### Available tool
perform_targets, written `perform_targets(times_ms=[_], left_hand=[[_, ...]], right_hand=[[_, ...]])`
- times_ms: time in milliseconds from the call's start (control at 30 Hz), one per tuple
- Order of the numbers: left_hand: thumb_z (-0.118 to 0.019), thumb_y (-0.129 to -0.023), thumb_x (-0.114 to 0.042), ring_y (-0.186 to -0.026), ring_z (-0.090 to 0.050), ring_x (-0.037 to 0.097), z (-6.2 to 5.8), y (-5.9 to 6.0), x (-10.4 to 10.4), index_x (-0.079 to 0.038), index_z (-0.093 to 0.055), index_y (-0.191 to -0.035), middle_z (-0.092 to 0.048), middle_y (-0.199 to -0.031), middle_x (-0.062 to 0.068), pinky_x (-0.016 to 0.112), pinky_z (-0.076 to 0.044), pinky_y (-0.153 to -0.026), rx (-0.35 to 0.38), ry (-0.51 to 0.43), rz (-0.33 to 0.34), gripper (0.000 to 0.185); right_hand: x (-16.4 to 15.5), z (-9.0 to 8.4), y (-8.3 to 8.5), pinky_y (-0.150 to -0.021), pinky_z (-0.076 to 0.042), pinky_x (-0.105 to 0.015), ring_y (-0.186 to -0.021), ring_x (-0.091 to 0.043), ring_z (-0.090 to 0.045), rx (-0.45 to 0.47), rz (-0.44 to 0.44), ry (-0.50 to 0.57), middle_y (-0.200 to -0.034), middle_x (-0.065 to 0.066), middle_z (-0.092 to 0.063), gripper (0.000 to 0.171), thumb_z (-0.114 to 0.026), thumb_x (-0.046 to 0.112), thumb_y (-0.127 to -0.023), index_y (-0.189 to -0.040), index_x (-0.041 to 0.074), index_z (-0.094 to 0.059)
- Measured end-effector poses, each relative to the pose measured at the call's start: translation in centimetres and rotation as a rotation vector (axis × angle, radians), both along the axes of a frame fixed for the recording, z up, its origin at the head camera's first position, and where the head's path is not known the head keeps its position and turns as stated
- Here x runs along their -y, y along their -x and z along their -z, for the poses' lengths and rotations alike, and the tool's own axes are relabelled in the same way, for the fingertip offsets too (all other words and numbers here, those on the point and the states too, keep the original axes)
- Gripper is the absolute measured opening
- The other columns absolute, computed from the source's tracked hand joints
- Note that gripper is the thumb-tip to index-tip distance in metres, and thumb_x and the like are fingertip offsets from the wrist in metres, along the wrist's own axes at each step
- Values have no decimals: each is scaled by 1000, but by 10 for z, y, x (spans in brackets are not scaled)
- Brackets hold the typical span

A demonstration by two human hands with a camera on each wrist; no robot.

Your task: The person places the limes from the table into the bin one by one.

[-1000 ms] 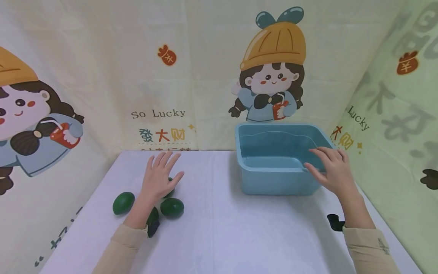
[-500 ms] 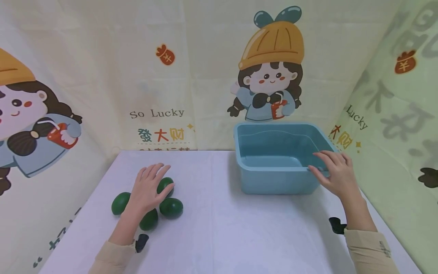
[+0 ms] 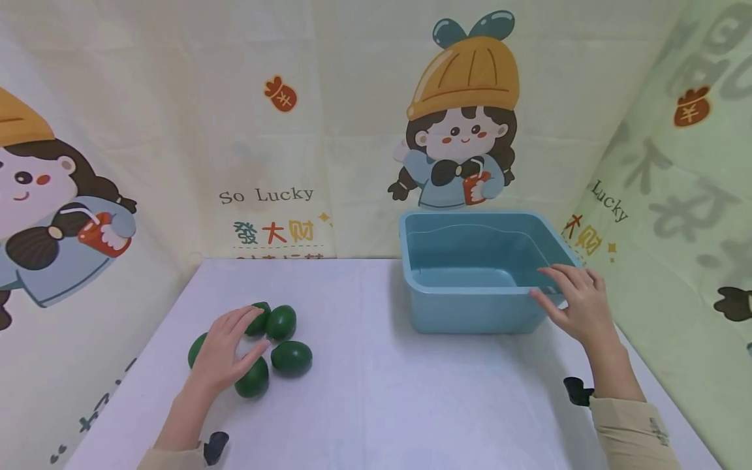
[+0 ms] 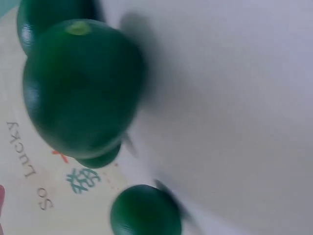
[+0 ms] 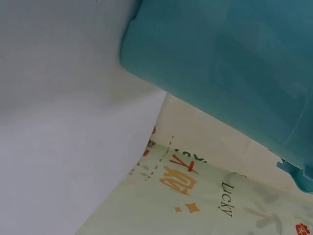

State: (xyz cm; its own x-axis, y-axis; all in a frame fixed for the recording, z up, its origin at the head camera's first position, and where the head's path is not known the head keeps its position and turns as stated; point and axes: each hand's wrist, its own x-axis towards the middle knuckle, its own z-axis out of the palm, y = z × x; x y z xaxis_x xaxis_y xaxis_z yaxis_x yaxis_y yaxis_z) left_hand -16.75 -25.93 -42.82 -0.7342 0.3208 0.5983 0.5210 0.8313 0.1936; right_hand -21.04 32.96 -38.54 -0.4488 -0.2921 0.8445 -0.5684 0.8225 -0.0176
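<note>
Nearest the camera, two beige sleeves come in from the bottom edge, one on each side. The left hand (image 3: 226, 349) lies over a cluster of green avocados on the left part of the table, its fingers relaxed and spread across them, the fingertips touching the far pair; nothing is clenched in it. Five avocados can be counted: one at the near side under the thumb (image 3: 253, 378), one just right of it (image 3: 291, 358), one half hidden behind the hand at the left (image 3: 196, 347), and two side by side at the far edge of the group (image 3: 282, 322), (image 3: 259, 316). They lie close together, some touching. The left wrist view shows three or four of them large and blurred. Farther right, the right hand (image 3: 578, 307) rests on the near right rim of the single blue plastic basin (image 3: 470, 307), fingers lightly bent over the edge. The basin stands upright with nothing in it. The white table (image 3: 382, 405) carries everything. Behind and to both sides hang cloth backdrops (image 3: 294, 130) printed with cartoon girls in yellow hats and the words "So Lucky".
</note>
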Motion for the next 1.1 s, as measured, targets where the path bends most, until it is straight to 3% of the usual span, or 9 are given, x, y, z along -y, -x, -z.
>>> perform_targets(times_ms=[167,467,667,833,933,1100], left_hand=[[-65,-79,-33,-113,-43,33,10,-5,9,-3,-53,-119,-53,-119,17,22,-16,-105,-1,-44,8,52],[-74,-69,-21,-110,-43,32,23,-17,21,-4,-53,-120,-52,-119,16,11,-12,-101,63,-124,17,58],[-74,-72,-23,-114,-41,31,29,-25,27,-11,-48,-127,-49,-126,14,22,-24,-100,180,-119,-45,62],[-75,-73,-24,-116,-39,28,31,-29,33,-13,-47,-130,-48,-129,11,29,-28,-98,237,-110,-45,65],[-75,-72,-25,-118,-38,22,32,-31,37,-13,-47,-130,-49,-127,9,21,-23,-100,232,-93,-27,66],[-79,-66,-24,-115,-38,10,33,-30,43,-11,-51,-127,-54,-121,6,4,-12,-97,155,-50,49,68]], right_hand=[[0,2,-1,-81,-26,-58,-92,-37,-50,-11,-2,-1,-97,-21,-57,60,-48,56,-86,-100,0,-62],[-1,7,1,-80,-26,-56,-89,-36,-51,-52,-3,-8,-94,-21,-58,59,-49,55,-86,-98,-1,-62],[-2,9,0,-79,-27,-57,-87,-36,-52,-69,-10,-3,-93,-21,-59,58,-51,54,-85,-96,-2,-63],[-2,11,0,-79,-27,-56,-86,-36,-52,-70,-9,-3,-92,-21,-60,58,-51,54,-85,-96,-2,-63],[-2,11,0,-79,-28,-56,-85,-36,-53,-78,-9,-6,-91,-20,-60,57,-52,53,-85,-96,-2,-64],[-2,12,0,-79,-28,-56,-84,-36,-53,-83,-16,-4,-90,-20,-60,56,-53,52,-85,-95,-2,-64]])
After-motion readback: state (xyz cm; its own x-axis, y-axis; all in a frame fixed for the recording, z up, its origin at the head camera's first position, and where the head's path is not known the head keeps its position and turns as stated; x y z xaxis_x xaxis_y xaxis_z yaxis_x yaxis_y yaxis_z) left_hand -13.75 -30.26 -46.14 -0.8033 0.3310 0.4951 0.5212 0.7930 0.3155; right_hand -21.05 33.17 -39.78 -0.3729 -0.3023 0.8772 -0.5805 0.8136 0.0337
